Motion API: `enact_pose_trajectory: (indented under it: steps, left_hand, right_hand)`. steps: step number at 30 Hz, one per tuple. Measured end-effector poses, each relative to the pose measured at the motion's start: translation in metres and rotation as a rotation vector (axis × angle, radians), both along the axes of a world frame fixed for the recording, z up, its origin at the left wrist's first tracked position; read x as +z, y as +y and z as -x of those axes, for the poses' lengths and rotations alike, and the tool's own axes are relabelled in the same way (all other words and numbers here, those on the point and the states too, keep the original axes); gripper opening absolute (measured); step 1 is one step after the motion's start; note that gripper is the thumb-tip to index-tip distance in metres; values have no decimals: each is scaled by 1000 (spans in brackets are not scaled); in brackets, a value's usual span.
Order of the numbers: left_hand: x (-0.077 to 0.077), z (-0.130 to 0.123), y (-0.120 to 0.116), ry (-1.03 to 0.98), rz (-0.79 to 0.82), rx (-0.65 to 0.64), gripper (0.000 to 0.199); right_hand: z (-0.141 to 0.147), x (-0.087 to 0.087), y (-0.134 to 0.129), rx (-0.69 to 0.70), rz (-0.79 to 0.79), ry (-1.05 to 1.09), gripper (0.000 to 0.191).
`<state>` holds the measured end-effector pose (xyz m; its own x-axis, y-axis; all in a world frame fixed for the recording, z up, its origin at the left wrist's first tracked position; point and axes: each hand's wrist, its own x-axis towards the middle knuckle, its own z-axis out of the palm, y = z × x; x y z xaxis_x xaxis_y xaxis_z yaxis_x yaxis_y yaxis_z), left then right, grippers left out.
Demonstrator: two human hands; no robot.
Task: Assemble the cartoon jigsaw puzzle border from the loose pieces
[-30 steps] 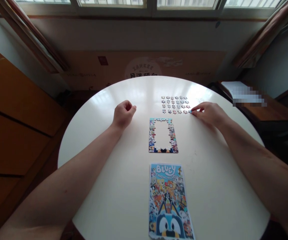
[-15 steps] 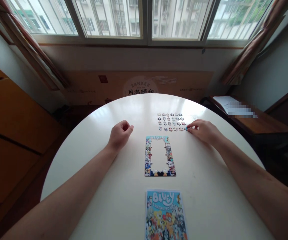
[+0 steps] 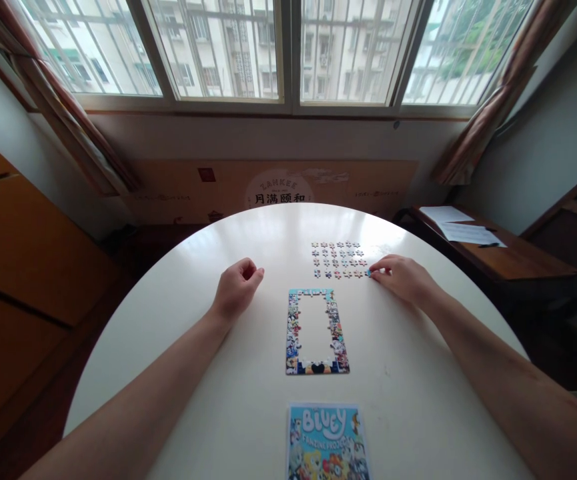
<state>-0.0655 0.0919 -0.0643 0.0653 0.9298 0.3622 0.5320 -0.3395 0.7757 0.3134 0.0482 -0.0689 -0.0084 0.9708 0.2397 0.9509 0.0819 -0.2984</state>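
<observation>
On the tabletop my left hand rests as a loose fist, thumb side up, and I see nothing in it. My right hand has its thumb and fingers together on a small blue jigsaw puzzle piece, at the right end of the nearest row of loose pieces. Those loose puzzle pieces lie in several neat rows. Between my forearms lies the joined puzzle border, a rectangle with a bare middle. Closer to me is a blue picture sheet lettered "Bluey", its lower part cut off by the frame.
A round white table carries all of this. To the right, a brown wooden surface holds white papers and a dark pen. A long printed board stands beneath the window, beyond the table.
The whole view has shifted downward in the frame as my head tilted up slightly. Both hands keep their places on the table, the right one still at the blue piece.
</observation>
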Motion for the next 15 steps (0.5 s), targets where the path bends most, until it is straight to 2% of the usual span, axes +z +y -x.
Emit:
enact_pose_trajectory:
  steps: [15]
  left_hand:
    - [-1, 2, 3, 27, -2, 1, 31]
  right_hand:
    - [3, 5, -2, -53, 9, 24, 19]
